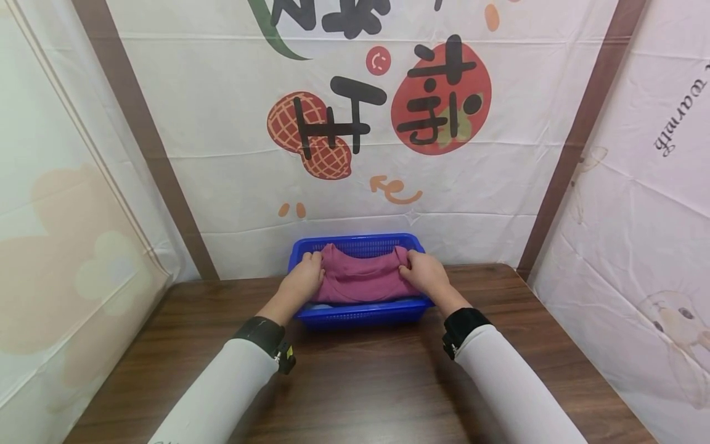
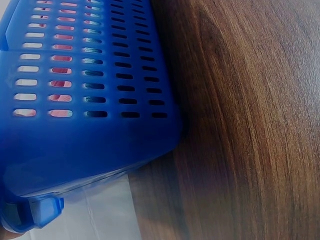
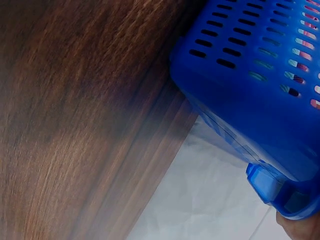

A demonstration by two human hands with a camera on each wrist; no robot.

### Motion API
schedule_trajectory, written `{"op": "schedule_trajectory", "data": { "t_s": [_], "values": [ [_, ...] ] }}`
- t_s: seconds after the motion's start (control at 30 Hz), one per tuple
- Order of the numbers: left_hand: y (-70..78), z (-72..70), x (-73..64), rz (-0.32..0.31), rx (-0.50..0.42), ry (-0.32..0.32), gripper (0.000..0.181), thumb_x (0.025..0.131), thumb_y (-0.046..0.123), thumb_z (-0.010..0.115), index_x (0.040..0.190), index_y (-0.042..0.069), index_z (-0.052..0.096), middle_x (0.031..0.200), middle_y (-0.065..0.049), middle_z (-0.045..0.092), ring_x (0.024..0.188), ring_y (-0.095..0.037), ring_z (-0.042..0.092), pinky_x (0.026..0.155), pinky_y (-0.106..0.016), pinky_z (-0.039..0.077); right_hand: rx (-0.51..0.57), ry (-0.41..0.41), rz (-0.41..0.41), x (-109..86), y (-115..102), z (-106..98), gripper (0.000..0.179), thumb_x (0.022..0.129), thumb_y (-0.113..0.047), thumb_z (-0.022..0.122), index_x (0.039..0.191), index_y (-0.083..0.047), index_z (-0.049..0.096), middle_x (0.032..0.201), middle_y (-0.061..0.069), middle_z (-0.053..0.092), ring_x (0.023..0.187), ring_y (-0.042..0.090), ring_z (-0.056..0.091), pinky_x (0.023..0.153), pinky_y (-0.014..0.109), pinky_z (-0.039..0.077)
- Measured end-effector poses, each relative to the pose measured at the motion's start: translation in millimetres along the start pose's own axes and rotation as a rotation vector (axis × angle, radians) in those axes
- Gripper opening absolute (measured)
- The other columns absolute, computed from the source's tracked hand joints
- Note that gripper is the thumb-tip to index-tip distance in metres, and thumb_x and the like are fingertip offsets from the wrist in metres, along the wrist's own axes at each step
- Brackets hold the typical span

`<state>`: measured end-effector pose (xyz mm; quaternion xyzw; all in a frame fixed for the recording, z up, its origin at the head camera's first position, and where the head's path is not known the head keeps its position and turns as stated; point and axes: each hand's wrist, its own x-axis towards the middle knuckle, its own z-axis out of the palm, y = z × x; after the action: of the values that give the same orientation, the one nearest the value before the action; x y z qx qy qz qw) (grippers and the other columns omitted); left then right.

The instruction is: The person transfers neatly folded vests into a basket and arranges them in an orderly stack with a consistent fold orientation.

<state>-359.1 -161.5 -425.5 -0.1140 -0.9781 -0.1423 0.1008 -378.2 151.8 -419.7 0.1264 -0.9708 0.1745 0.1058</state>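
Observation:
A pink cloth (image 1: 360, 277) lies in a blue plastic basket (image 1: 360, 316), its top edge sagging between two raised corners. My left hand (image 1: 302, 277) pinches the cloth's left corner over the basket's left rim. At the opposite rim, my right hand (image 1: 426, 272) grips the right corner between thumb and fingers. Light blue fabric (image 1: 320, 305) peeks out beneath the cloth near the front rim. Through the slots of the basket (image 2: 90, 135) in the left wrist view, pink and teal material shows. Only a bit of the right hand (image 3: 302, 227) appears in the right wrist view.
The basket stands at the back of a dark brown wooden table (image 1: 371, 382). Close behind it hangs a white printed curtain (image 1: 233, 154), and further fabric panels (image 1: 638, 246) flank the table on both sides.

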Motion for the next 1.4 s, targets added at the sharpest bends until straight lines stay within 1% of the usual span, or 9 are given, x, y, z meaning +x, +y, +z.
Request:
{"op": "schedule_trajectory", "data": {
  "t_s": [0.13, 0.3, 0.47, 0.8, 0.9, 1.07, 1.17, 1.23, 1.4],
  "values": [
    [-0.1, 1.5, 0.1, -0.014, 0.005, -0.012, 0.04, 0.106, 0.02, 0.048, 0.137, -0.005, 0.046, 0.121, -0.027, 0.055, 0.108, -0.038, 0.067, 0.089, -0.05, 0.057, -0.016, -0.004, -0.012, -0.3, 0.3, 1.0, 0.026, 0.096, -0.035, 0.067, 0.085, -0.014, 0.057, 0.073, 0.002, 0.057, 0.066, 0.021, 0.053, 0.06, 0.035, 0.041],
    [1.6, -0.9, 0.0, -0.022, -0.001, -0.027, 0.042, 0.106, 0.019, 0.048, 0.14, -0.006, 0.044, 0.124, -0.029, 0.054, 0.112, -0.041, 0.065, 0.093, -0.052, 0.056, 0.005, -0.023, -0.015, -0.1, 1.8, 2.1, 0.026, 0.096, -0.036, 0.068, 0.086, -0.014, 0.059, 0.074, 0.002, 0.057, 0.066, 0.02, 0.052, 0.059, 0.034, 0.039],
    [2.4, -4.7, 0.4, -0.031, -0.031, -0.03, 0.042, 0.105, 0.018, 0.049, 0.139, -0.007, 0.045, 0.124, -0.03, 0.055, 0.114, -0.042, 0.064, 0.096, -0.053, 0.054, 0.012, -0.019, -0.011, 0.4, 2.8, 2.5, 0.026, 0.097, -0.036, 0.068, 0.086, -0.014, 0.059, 0.075, 0.002, 0.058, 0.066, 0.02, 0.052, 0.059, 0.033, 0.039],
    [2.7, -4.5, -0.5, -0.046, -0.03, -0.053, 0.048, 0.104, 0.019, 0.051, 0.143, -0.008, 0.044, 0.127, -0.029, 0.056, 0.119, -0.043, 0.062, 0.1, -0.054, 0.052, 0.014, -0.016, -0.022, -4.8, -0.2, -1.8, 0.027, 0.093, -0.037, 0.072, 0.083, -0.015, 0.06, 0.073, 0.0, 0.06, 0.066, 0.019, 0.053, 0.059, 0.033, 0.04],
    [3.1, -4.1, -1.8, -0.04, -0.024, -0.056, 0.048, 0.104, 0.019, 0.052, 0.142, -0.009, 0.045, 0.127, -0.029, 0.057, 0.12, -0.043, 0.061, 0.101, -0.054, 0.051, 0.014, -0.013, -0.032, -6.1, -0.7, -2.8, 0.029, 0.091, -0.038, 0.074, 0.08, -0.016, 0.058, 0.071, -0.002, 0.059, 0.065, 0.018, 0.052, 0.059, 0.032, 0.039],
    [2.3, -2.7, 3.2, -0.036, -0.023, -0.072, 0.048, 0.103, 0.018, 0.053, 0.141, -0.009, 0.046, 0.13, -0.031, 0.058, 0.125, -0.043, 0.059, 0.105, -0.054, 0.048, 0.017, -0.027, -0.035, -2.3, 2.3, -0.4, 0.03, 0.089, -0.038, 0.076, 0.077, -0.017, 0.057, 0.069, -0.003, 0.057, 0.064, 0.017, 0.052, 0.058, 0.032, 0.038],
    [1.4, -2.1, 6.4, -0.033, -0.027, -0.081, 0.047, 0.101, 0.018, 0.055, 0.138, -0.011, 0.048, 0.13, -0.031, 0.059, 0.127, -0.043, 0.057, 0.107, -0.054, 0.047, 0.008, -0.033, -0.043, 0.3, 3.5, 0.8, 0.031, 0.088, -0.037, 0.076, 0.076, -0.018, 0.055, 0.068, -0.003, 0.055, 0.064, 0.017, 0.051, 0.058, 0.032, 0.038],
    [0.4, -1.4, 8.2, -0.017, -0.018, -0.082, 0.045, 0.1, 0.016, 0.056, 0.133, -0.013, 0.051, 0.127, -0.031, 0.06, 0.125, -0.043, 0.058, 0.106, -0.054, 0.047, 0.003, -0.037, -0.046, 1.9, 4.0, 1.5, 0.032, 0.088, -0.036, 0.076, 0.075, -0.018, 0.054, 0.067, -0.003, 0.053, 0.063, 0.017, 0.049, 0.059, 0.032, 0.037],
    [-1.9, 0.0, 13.1, 0.032, 0.017, -0.06, 0.041, 0.096, 0.014, 0.059, 0.125, -0.015, 0.055, 0.118, -0.031, 0.064, 0.119, -0.043, 0.062, 0.103, -0.053, 0.049, -0.006, -0.047, -0.05, 7.2, 5.2, 3.4, 0.032, 0.088, -0.034, 0.075, 0.075, -0.017, 0.052, 0.067, -0.003, 0.049, 0.063, 0.017, 0.048, 0.06, 0.032, 0.037]
  ]
}}
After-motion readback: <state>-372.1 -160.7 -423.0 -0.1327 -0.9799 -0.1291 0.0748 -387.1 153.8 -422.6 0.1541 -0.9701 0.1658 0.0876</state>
